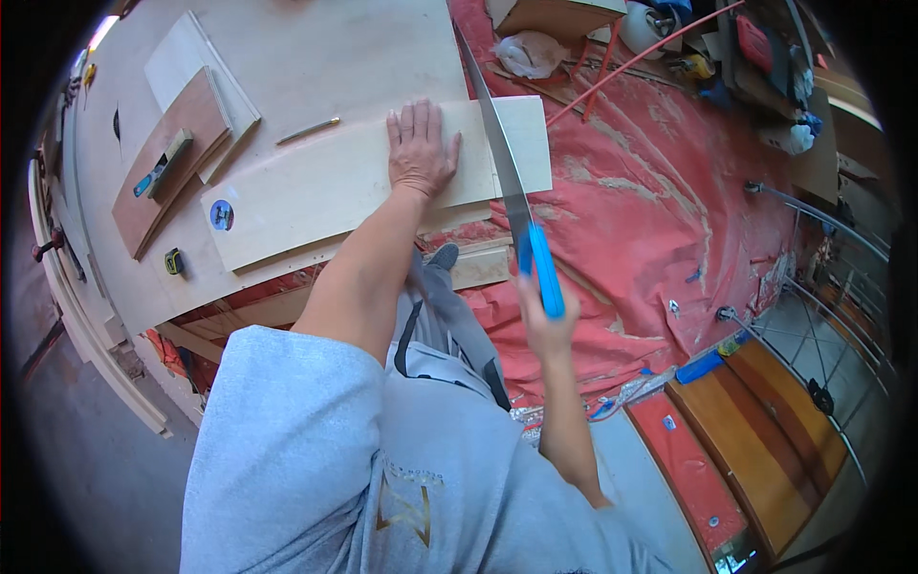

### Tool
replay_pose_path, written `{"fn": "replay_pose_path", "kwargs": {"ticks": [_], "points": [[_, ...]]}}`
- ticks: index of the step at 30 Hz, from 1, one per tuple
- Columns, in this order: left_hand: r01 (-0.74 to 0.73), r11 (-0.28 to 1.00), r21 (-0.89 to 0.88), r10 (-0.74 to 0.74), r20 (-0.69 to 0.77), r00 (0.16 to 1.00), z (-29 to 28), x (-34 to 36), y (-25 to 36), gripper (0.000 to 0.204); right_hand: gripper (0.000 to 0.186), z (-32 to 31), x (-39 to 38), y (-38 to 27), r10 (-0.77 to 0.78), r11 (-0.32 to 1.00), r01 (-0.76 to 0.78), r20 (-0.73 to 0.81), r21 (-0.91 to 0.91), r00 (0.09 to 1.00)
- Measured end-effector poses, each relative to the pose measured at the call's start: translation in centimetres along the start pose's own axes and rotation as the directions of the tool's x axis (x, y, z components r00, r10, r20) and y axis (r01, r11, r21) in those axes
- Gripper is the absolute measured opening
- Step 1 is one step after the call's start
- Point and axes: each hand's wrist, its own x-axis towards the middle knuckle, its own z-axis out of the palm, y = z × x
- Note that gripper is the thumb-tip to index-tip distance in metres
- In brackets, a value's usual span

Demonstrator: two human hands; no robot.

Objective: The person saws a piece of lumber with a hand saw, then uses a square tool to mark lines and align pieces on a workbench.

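Observation:
A long pale wooden board [316, 196] lies across the worktable, its right end jutting past the table's edge over a red sheet. My left hand [421, 153] presses flat on the board, fingers stretched out, a short way left of the saw. In my right hand [550, 311] is the blue handle of a handsaw [507, 158]; the hand is slightly blurred. The long blade crosses the board near its overhanging end and points away from me. Whether the teeth have cut into the wood cannot be made out. Left of my left hand lies a pencil-like stick [308, 131].
Brown and pale boards [167, 163] are stacked at left, with a small hand plane [164, 167] on top. A tape measure [173, 261] lies near the table's [325, 57] front edge. Right are a crumpled red sheet [622, 230], a metal rack [827, 225] and brown panels [765, 430].

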Motion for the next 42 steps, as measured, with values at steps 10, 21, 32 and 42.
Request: {"fn": "replay_pose_path", "kwargs": {"ticks": [10, 21, 32, 42], "points": [[-0.013, 1.000, -0.004, 0.013, -0.039, 0.999, -0.4, -0.8, -0.2, 0.069, 0.030, -0.6, 0.0, 2.7, -0.017, 0.996, 0.018, 0.001, -0.090, 1.000], [0.027, 0.999, 0.028, -0.023, -0.159, 0.987, 1.2, 2.4, -2.1, 0.070, 0.028, 3.3, 8.2, -1.0, -0.100, 0.994, 0.099, 0.026, 0.038, 0.995], [-0.050, 0.999, -0.011, 0.050, 0.020, 0.999, -0.1, -2.5, 1.7, 0.072, 0.021, -0.8, -1.5, -4.2, 0.147, 0.989, -0.147, -0.016, -0.018, 0.989], [0.010, 0.999, -0.038, -0.006, 0.102, 0.995, -0.2, -2.8, 1.0, 0.074, 0.020, -5.2, -10.9, -15.6, 0.295, 0.931, -0.306, -0.080, -0.201, 0.952]]}}
